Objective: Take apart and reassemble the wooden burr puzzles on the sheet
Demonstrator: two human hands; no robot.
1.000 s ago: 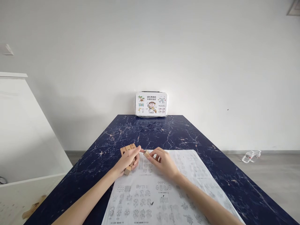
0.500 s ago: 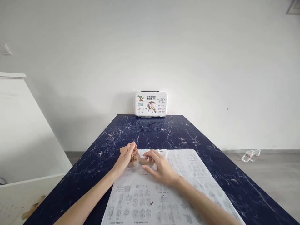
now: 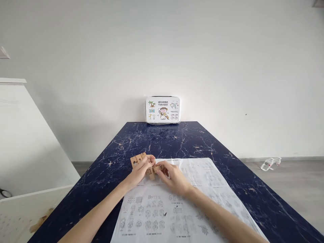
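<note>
I observe two hands at work over a dark blue, white-veined counter [image 3: 172, 143]. The left hand [image 3: 138, 174] has its fingers curled around a joined wooden piece [image 3: 151, 176]; its fingertips are partly hidden, so I cannot tell how firmly they press. The right hand [image 3: 175, 177] pinches a small wooden block [image 3: 157, 168] between thumb and fingers, just beside the joined piece; I cannot confirm whether the two touch. Both pieces are above the far left part of a printed sheet [image 3: 202, 168] spread on the counter. Notched wooden blocks [image 3: 135, 162] with dark marks sit side by side just beyond the left hand.

Containers: I note a white case [image 3: 163, 110] standing upright at the counter's far end, near the wall. It bears cartoon prints and the word TRAVEL, has a dark handle on top, and appears closed; its contents are not visible to me. On the floor at right lie clear plastic bottles [image 3: 270, 164]; I cannot verify any contents. At lower left, brown pieces [image 3: 42, 221] lie on a low white surface [image 3: 32, 199].
</note>
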